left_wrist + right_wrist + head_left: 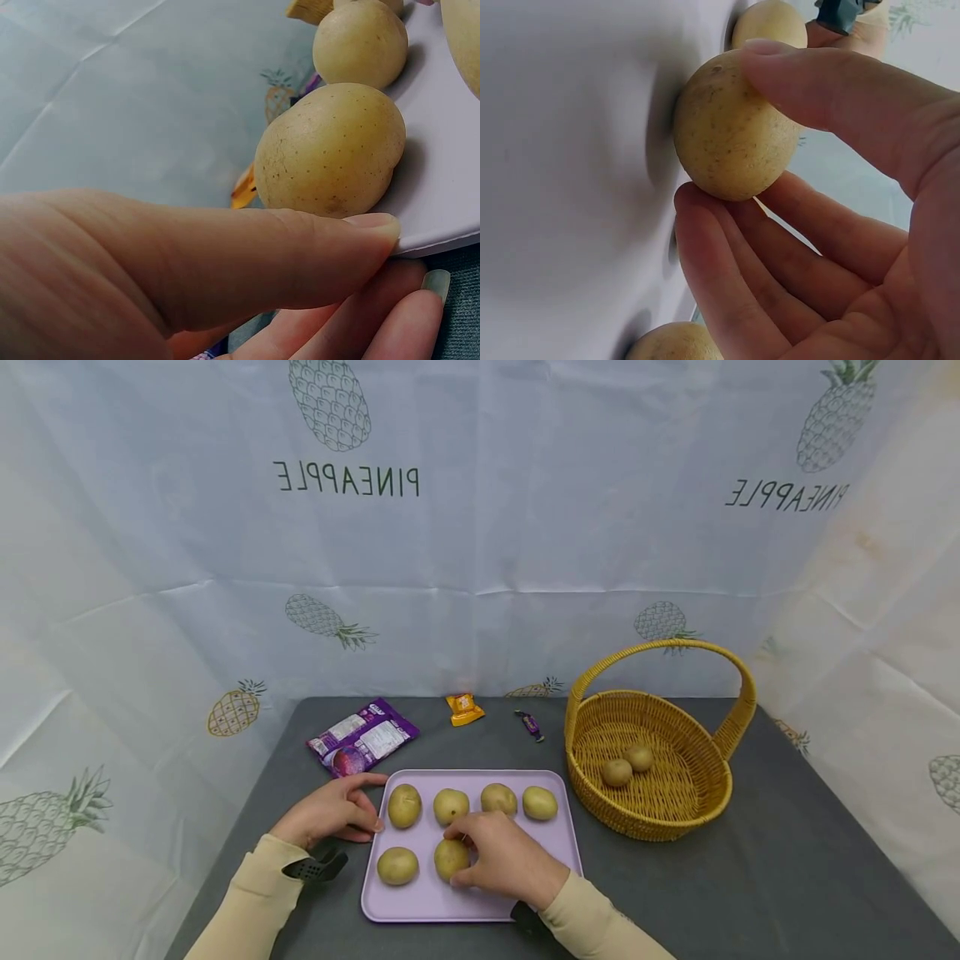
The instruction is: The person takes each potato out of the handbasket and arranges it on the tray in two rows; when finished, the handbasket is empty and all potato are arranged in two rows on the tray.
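Observation:
My right hand [504, 855] pinches a potato [452, 859] in the front row on the lilac tray [420, 906]. In the right wrist view the thumb lies on one side of this potato [731, 131] and the fingertips on the other, close to the tray surface. At the tray's left edge, my left hand [333, 810] grips the rim; in the left wrist view its thumb [300, 251] lies at the rim with fingers curled below. Several other potatoes sit on the tray, one [397, 866] at front left and four-across-style in a back row, including one [405, 806] nearest the left hand.
A yellow woven basket [678, 827] with a tall handle stands right of the tray, two potatoes [628, 765] inside. Behind the tray lie a purple packet [363, 737], an orange wrapped sweet [464, 709] and a small purple sweet [529, 725]. A pineapple-print curtain [480, 543] hangs behind the dark table [795, 868].

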Tool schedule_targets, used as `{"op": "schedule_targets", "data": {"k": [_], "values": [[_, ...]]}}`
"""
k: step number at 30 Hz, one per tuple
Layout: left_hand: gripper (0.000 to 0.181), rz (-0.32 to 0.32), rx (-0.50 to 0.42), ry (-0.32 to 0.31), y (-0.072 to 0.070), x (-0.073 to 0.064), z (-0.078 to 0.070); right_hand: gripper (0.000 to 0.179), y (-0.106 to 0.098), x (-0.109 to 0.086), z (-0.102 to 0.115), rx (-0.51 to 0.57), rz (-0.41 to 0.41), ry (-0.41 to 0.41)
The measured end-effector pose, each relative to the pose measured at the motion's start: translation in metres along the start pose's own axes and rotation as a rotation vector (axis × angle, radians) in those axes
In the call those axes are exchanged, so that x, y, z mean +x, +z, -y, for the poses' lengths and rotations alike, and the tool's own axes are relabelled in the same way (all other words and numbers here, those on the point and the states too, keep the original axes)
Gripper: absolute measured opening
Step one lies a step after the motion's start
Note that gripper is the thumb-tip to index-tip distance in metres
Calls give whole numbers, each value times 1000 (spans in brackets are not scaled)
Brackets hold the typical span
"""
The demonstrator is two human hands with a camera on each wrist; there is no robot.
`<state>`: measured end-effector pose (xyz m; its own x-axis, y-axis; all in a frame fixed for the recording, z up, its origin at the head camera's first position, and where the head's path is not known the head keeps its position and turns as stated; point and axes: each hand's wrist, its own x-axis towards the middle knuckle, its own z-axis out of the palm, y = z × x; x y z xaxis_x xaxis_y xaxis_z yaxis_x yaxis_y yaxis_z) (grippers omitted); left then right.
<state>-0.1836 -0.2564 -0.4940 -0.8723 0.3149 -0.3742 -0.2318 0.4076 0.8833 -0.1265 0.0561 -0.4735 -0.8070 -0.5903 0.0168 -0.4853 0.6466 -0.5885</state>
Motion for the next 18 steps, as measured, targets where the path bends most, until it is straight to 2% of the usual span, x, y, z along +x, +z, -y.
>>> {"op": "schedule_targets", "data": {"k": [18], "values": [[84, 8, -1, -1, 0, -1, -2, 44, -1, 0, 1, 5, 3, 4]]}}
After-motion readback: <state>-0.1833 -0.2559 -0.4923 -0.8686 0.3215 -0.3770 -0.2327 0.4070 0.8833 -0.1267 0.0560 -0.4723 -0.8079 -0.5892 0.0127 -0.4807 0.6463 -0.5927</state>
